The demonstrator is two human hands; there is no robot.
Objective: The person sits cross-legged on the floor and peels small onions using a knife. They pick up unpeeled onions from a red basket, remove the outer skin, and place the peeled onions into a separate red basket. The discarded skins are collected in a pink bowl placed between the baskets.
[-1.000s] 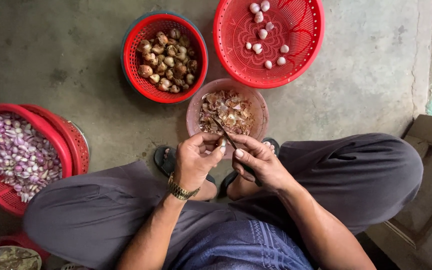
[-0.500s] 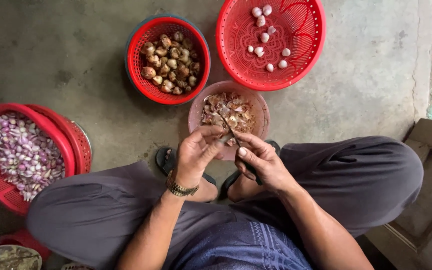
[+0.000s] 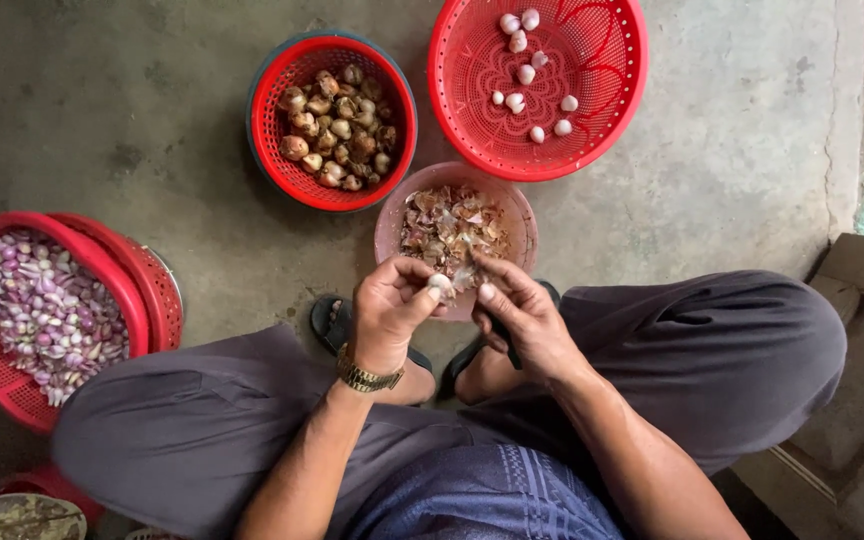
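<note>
I've got my left hand (image 3: 392, 312) pinching a shallot (image 3: 441, 285) over the peel bowl (image 3: 392, 215), right hand (image 3: 524, 322) fingers stripping skin. Few peeled in the far basket (image 3: 612, 110); the unpeeled basket (image 3: 272, 150) looks nearly full.

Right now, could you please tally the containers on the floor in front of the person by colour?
Red baskets: 3, one with unpeeled bulbs, one with a few peeled ones, one with purple cloves
Pink bowl of skins: 1
Total: 4
The left hand holds a small bulb; the right hand peels it.
</note>
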